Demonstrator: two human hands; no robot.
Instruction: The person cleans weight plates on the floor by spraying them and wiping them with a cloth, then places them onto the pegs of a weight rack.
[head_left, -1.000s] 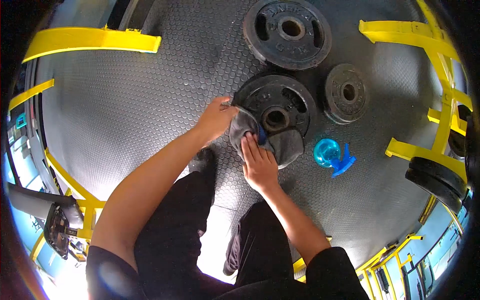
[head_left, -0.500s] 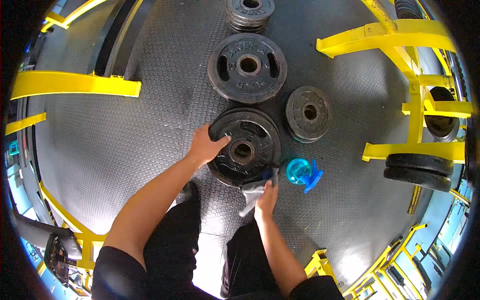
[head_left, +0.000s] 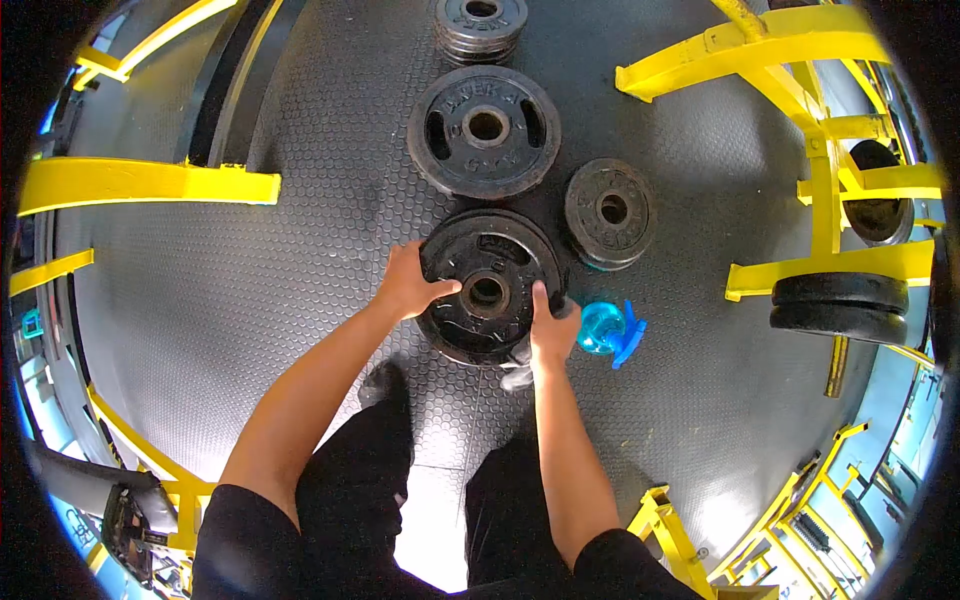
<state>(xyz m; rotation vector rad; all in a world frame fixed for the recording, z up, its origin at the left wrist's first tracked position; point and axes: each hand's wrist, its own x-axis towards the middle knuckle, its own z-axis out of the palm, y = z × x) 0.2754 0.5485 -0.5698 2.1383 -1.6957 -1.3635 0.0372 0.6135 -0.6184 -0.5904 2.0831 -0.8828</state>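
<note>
A black weight plate (head_left: 480,332) lies on top of a stack on the floor in front of me. My left hand (head_left: 408,284) grips its left rim, the thumb on the face and the fingers over the edge. On the right rim, my right hand (head_left: 554,332) is closed with its thumb on the face; its other fingers are mostly hidden. A grey cloth (head_left: 518,372) hangs out from under that hand. Just right of it stands a spray bottle (head_left: 602,328) with blue liquid and a blue trigger head.
Beyond the held plate are a larger-looking plate (head_left: 484,165) and another stack (head_left: 482,38). A smaller plate (head_left: 612,237) lies to the right. Yellow rack legs (head_left: 750,50) rise at the right, and a yellow beam (head_left: 150,182) crosses the left. Textured rubber floor (head_left: 320,200) surrounds the plates.
My right hand has moved up from the plate's lower right edge to its right rim, taking the cloth along. The plate's raised lettering has turned slightly. My left hand keeps its grip.
</note>
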